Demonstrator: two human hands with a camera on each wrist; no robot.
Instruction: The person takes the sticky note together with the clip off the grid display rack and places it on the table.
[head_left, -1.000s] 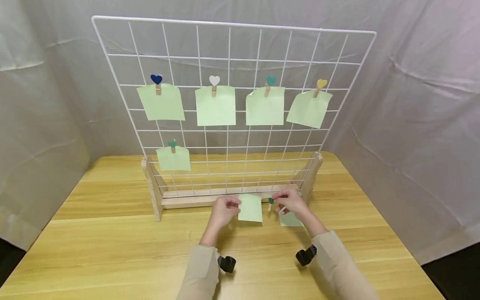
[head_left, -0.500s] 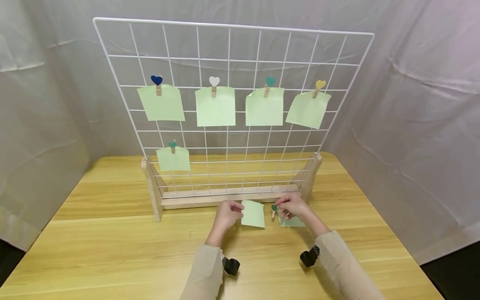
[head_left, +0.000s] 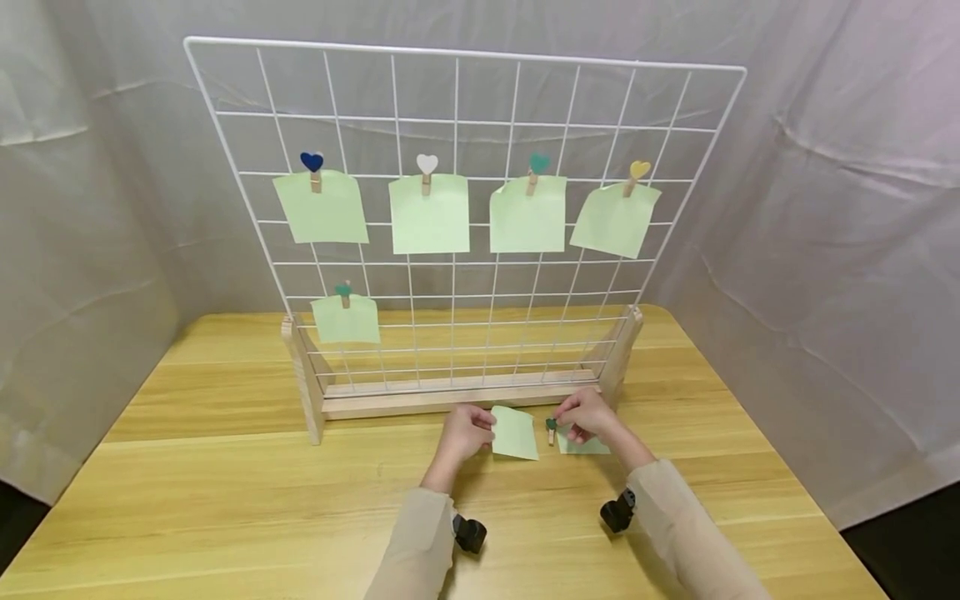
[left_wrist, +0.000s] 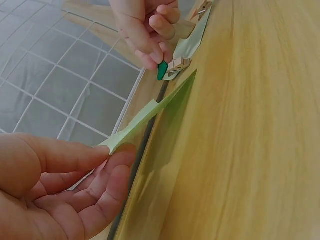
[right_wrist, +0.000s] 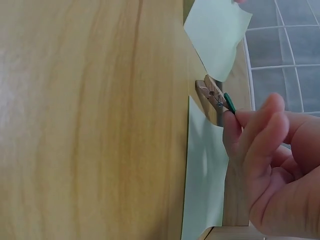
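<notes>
My left hand (head_left: 467,432) pinches the left edge of a pale green paper note (head_left: 514,433) between thumb and fingers. In the left wrist view this note (left_wrist: 145,117) slants over the tabletop. Just to its right, my right hand (head_left: 588,412) grips a small wooden clothespin (right_wrist: 212,94) by the end with the dark green heart. The clothespin's jaws point away from the fingers, close to the held note's edge. A second green note (right_wrist: 205,170) lies on the table, partly under the right hand in the head view.
A white wire grid (head_left: 465,262) stands in a wooden base (head_left: 450,400) right behind both hands. Several green notes hang on it by heart clothespins, including one lower left note (head_left: 347,321). Another clothespin (left_wrist: 202,9) shows beyond the right hand. Grey cloth (head_left: 840,250) surrounds the table.
My left hand has moved right and slightly nearer to me with the note. The right hand has shifted slightly right and nearer too, still gripping the clothespin.
</notes>
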